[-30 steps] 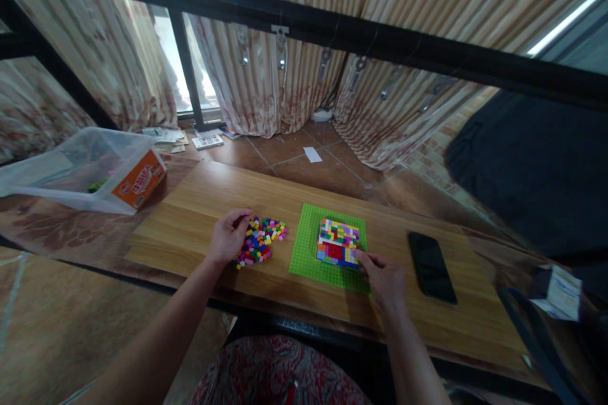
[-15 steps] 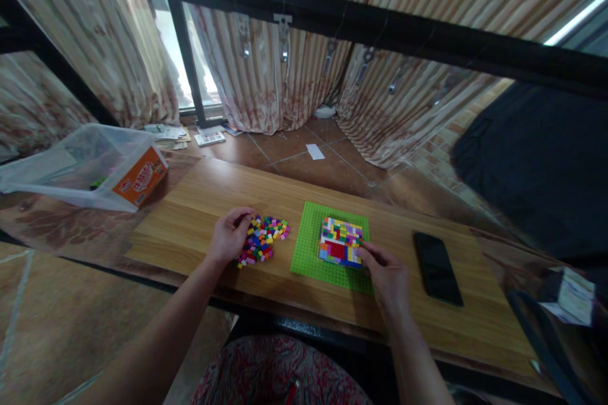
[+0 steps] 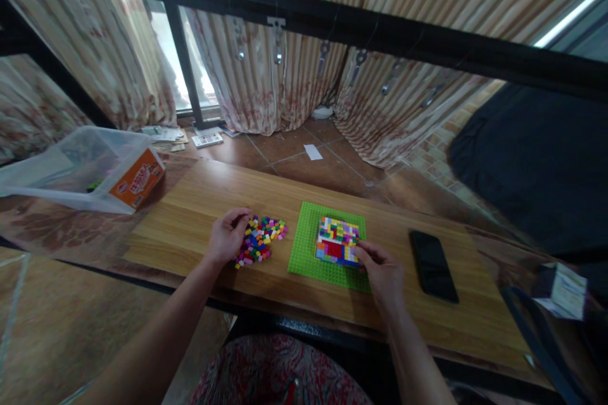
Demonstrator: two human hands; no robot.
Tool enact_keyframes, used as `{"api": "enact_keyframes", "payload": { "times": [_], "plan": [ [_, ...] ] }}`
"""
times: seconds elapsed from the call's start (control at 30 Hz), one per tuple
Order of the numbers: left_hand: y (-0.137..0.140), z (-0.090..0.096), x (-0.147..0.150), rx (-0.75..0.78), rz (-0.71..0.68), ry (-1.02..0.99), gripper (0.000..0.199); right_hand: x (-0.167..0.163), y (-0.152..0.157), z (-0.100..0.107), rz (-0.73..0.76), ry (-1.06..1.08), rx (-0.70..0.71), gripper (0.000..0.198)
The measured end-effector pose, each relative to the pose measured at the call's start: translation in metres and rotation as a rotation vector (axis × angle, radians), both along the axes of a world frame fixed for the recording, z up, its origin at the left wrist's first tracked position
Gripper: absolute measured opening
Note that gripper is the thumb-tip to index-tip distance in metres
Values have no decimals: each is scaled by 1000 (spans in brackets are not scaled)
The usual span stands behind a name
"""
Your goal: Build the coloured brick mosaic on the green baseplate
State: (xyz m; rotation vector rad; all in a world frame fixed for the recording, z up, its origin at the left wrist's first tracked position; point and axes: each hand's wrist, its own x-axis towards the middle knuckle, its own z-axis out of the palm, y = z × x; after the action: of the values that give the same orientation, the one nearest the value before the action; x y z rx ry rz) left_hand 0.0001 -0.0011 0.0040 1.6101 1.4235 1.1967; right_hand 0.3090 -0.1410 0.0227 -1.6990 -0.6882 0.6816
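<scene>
My left hand (image 3: 229, 235) rests at the left edge of a loose pile of small coloured toy bricks (image 3: 261, 240), its fingers curled and pressed together. Whatever its fingertips hold is too small to make out. On the green baseplate (image 3: 302, 247) sits a flat, layered block of toy bricks (image 3: 335, 240) in red, white, yellow, blue and other colours. My right hand (image 3: 384, 273) is closed at the right edge of that block, thumb and forefinger touching it. Its other fingers are partly hidden beneath the palm.
A black phone (image 3: 434, 266) lies right of the baseplate on the wooden board (image 3: 190, 215). At the far left stands a clear plastic bin (image 3: 71, 196) with an orange label. A dark metal bar (image 3: 304, 16) crosses beyond, before striped curtains (image 3: 285, 88). Papers lie on the floor.
The whole view has shifted slightly as the head moved. Both hands keep nearly the same places, the left by the pile and the right at the block's edge.
</scene>
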Motion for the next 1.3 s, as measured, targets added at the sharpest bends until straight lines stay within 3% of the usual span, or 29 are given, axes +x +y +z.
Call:
{"api": "enact_keyframes", "payload": {
  "times": [0.2,0.37,0.53,0.7,0.83,1.2,1.3],
  "plan": [
    [0,2,0,11,-9,5,25,1,-10,-1,-167,75,130,49],
    [0,3,1,-2,-19,-20,24,-14,-26,22,-242,-50,140,45],
    [-1,1,1,-10,-22,-34,23,-58,-37,32,21,-225,58,42],
    [0,-2,1,5,-24,-35,21,-110,-39,19,385,-295,67,27],
    [-1,-4,2,23,-30,-41,20,-137,-30,13,583,-344,103,23],
    [-1,-5,2,27,-39,-32,20,-172,15,-1,741,-674,161,19],
    [-1,-6,2,39,-36,-27,20,-182,22,-4,746,-778,122,16]
  ]
}}
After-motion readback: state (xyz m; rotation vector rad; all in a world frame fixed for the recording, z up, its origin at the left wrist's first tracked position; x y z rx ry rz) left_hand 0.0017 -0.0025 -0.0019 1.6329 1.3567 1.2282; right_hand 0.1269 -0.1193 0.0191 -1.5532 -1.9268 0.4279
